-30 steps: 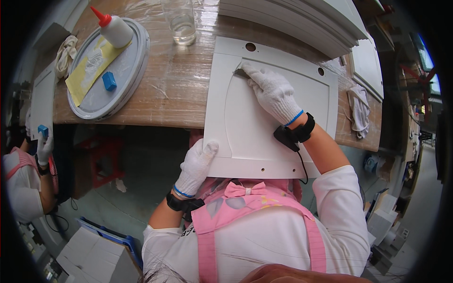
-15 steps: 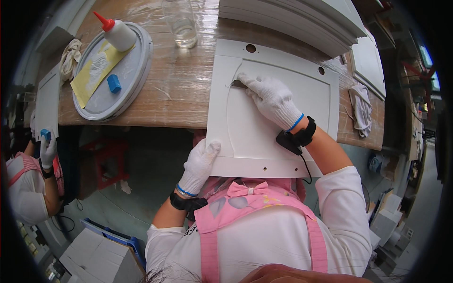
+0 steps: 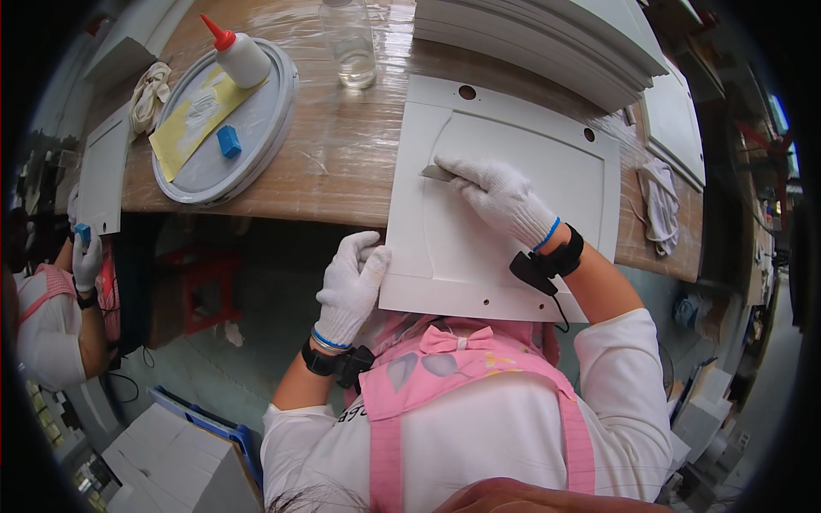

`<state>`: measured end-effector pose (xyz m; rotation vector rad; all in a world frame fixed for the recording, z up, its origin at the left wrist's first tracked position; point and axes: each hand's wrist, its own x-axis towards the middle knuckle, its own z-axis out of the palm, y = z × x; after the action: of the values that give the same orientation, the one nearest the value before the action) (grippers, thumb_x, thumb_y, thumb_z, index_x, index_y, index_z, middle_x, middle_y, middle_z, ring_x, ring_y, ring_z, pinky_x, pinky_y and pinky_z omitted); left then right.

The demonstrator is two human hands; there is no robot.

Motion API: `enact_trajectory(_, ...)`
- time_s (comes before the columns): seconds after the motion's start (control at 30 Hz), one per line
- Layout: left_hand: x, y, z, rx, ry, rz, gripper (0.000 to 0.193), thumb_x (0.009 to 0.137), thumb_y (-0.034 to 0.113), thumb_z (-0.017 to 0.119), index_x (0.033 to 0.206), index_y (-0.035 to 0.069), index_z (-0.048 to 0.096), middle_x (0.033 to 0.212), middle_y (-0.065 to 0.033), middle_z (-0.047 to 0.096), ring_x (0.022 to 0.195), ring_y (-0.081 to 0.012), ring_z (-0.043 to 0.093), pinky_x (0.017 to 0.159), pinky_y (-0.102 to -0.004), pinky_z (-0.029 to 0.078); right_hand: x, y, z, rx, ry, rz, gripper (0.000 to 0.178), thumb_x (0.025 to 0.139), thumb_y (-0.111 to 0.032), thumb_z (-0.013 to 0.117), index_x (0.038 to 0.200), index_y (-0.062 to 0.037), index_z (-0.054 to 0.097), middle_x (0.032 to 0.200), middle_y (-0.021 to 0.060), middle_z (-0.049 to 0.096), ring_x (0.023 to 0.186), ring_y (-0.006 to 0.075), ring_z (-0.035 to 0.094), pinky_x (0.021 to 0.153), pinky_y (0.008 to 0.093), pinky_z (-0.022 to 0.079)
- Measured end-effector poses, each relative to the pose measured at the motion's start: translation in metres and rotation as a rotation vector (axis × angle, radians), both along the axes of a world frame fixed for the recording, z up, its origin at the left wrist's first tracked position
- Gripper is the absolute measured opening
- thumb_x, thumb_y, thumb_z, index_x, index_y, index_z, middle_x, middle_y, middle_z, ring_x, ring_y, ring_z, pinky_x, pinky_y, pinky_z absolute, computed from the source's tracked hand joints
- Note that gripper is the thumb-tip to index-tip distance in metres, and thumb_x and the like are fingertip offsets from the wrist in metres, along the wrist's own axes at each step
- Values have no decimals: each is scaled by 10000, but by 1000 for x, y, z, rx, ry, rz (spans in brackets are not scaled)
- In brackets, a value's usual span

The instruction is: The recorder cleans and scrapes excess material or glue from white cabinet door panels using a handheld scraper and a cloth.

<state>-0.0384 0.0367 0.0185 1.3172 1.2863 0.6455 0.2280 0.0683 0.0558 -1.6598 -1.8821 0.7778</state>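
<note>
The right hand, fingers clenched on a small flat metal blade, presses it leftward into the white rectangular cabinet door panel, whose near-left edge the left hand grips.

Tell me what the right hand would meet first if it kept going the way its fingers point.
The right hand points up-left, holding a small blade on the white panel. Straight on, it would likely cross the panel's raised border, then bare table; the glass jar seems next, though depth is unclear.
</note>
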Motion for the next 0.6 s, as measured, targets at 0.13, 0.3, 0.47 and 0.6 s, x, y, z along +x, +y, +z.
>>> enact_trajectory(0.13,-9,1,34,593,269,-44,467,884,183,720,1309,77,558,1111,-148,593,848,-261,613,727,-331,536,-36,-17,22,-113,-239,191,388,901,-139,610,1287,-174,621,927,138,688,840,338,667,713,396,541)
enact_trajectory(0.3,-18,-3,47,846,472,-146,360,840,151,742,1180,78,645,1097,-135,610,936,-325,602,869,-421,489,-79,-37,28,76,-466,382,474,845,-186,615,1310,-184,525,844,94,642,725,272,668,574,406,511)
enact_trajectory(0.47,-39,-9,39,500,222,-66,158,832,80,734,978,37,690,971,-107,641,916,-251,636,789,-362,521,-95,-42,32,198,-543,487,442,831,-191,608,1260,-125,523,803,68,619,706,240,674,545,374,499)
enact_trajectory(0.6,-49,-14,39,323,109,-58,126,834,50,713,956,26,693,946,-103,635,854,-210,643,741,-326,533,-101,-44,27,169,-511,488,449,822,-178,611,1258,-136,517,817,82,624,716,249,675,549,385,499)
